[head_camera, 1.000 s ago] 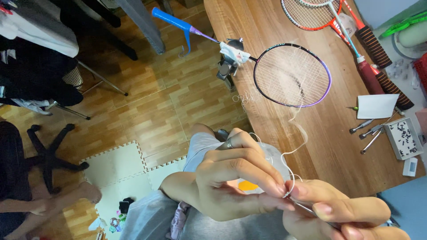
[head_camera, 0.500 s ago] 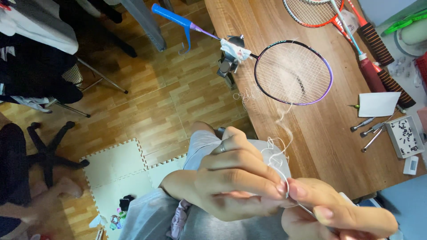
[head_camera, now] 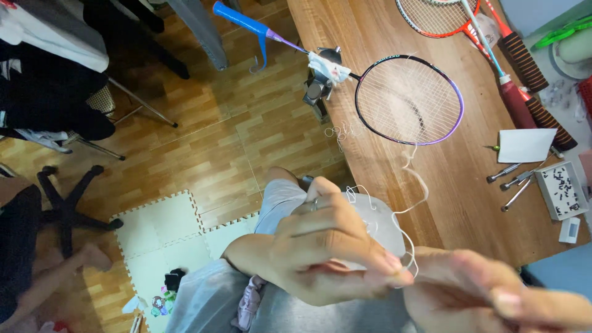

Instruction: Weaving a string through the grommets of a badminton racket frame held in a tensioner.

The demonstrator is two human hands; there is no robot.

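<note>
White string (head_camera: 412, 203) loops from the purple-framed racket (head_camera: 409, 98) on the wooden table (head_camera: 456, 203) down to your fingers, over your lap. Your left hand (head_camera: 320, 253) pinches it between thumb and fingertips. Your right hand (head_camera: 493, 299), blurred, meets that pinch; you can't tell whether it grips the string.

right hand (head_camera: 493, 296) blurred, cut off at btm edge, grip unclear

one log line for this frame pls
left hand: pinching string | right hand: blurred, meets left fingertips at string | string runs up to purple racket clamped at table edge
</note>
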